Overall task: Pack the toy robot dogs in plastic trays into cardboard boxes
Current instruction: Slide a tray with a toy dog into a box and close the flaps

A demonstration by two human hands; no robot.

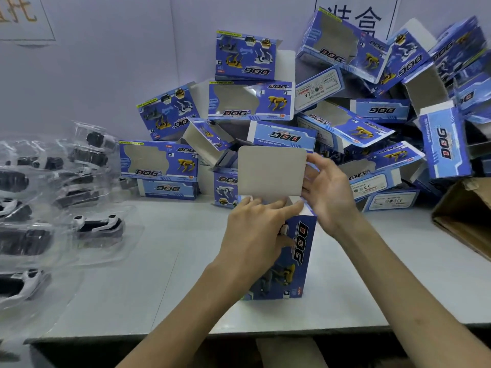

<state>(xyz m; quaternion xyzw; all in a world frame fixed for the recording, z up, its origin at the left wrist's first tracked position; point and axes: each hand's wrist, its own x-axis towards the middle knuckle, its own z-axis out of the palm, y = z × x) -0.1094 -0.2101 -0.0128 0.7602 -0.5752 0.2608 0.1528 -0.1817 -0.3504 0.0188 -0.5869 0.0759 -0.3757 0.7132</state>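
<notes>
A blue "DOG" cardboard box (291, 264) stands on end on the grey table (148, 274), its top open. Its plain grey lid flap (271, 172) stands upright. My left hand (255, 235) grips the box's upper left side, fingers lying across the opening and thumb on the printed front. My right hand (328, 189) pinches the right edge of the flap. At the left, clear plastic trays with black-and-white toy robot dogs (98, 227) lie spread over the table. What is inside the held box is hidden.
Several empty blue boxes (249, 100) are piled against the wall behind the held box, from the middle to the far right. A brown carton (467, 216) lies open at the right edge. The table's front edge runs just below my forearms.
</notes>
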